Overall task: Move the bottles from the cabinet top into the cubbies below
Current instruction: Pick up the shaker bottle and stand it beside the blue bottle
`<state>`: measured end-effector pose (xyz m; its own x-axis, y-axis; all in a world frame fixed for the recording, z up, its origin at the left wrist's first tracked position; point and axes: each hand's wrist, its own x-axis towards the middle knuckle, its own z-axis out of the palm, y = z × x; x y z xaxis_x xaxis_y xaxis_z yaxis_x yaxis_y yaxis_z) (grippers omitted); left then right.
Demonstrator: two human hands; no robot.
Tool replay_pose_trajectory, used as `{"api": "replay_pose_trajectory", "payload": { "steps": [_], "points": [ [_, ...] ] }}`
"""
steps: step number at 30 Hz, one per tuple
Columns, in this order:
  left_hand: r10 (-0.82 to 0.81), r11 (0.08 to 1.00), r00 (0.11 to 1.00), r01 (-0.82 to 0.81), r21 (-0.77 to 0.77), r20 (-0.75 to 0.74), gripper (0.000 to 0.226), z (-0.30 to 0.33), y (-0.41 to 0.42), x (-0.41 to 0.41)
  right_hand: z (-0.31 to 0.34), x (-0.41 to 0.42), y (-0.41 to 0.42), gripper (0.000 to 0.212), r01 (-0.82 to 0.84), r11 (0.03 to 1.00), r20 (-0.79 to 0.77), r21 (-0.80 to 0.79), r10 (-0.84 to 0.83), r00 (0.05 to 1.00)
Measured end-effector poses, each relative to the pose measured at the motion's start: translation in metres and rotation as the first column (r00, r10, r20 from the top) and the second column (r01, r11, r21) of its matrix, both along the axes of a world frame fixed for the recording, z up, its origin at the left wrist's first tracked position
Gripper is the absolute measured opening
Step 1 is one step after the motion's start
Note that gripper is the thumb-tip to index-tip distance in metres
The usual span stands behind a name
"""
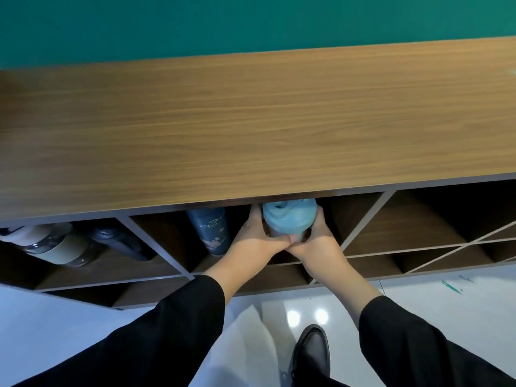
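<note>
A light blue bottle (289, 217) with a flip lid stands at the mouth of the middle upper cubby, just under the front edge of the wooden cabinet top (251, 129). My left hand (258, 241) grips its left side and my right hand (315, 241) its right side, thumbs meeting in front. A dark blue patterned bottle (210, 231) stands in the same cubby to its left. In the left cubby sit a beige-banded dark bottle (54, 244) and a black bottle (120, 243). No bottles show on the cabinet top.
The cabinet stands against a green wall (251, 20). Cubbies to the right (418, 222) have slanted dividers. A lower row of cubbies (156, 291) runs beneath. My black shoe (311, 350) stands on the glossy white floor.
</note>
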<state>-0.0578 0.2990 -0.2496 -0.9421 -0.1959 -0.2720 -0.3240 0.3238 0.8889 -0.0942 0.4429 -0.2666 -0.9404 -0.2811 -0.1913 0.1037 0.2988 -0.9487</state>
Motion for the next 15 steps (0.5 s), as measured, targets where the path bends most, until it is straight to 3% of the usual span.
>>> {"api": "replay_pose_trajectory", "payload": {
  "steps": [15],
  "points": [
    [0.018, 0.999, 0.999, -0.017, -0.035, 0.04, 0.082, -0.025, 0.015, -0.023, -0.025, -0.027, 0.006, 0.088, 0.047, 0.988, 0.076, 0.148, -0.058, 0.995]
  ]
}}
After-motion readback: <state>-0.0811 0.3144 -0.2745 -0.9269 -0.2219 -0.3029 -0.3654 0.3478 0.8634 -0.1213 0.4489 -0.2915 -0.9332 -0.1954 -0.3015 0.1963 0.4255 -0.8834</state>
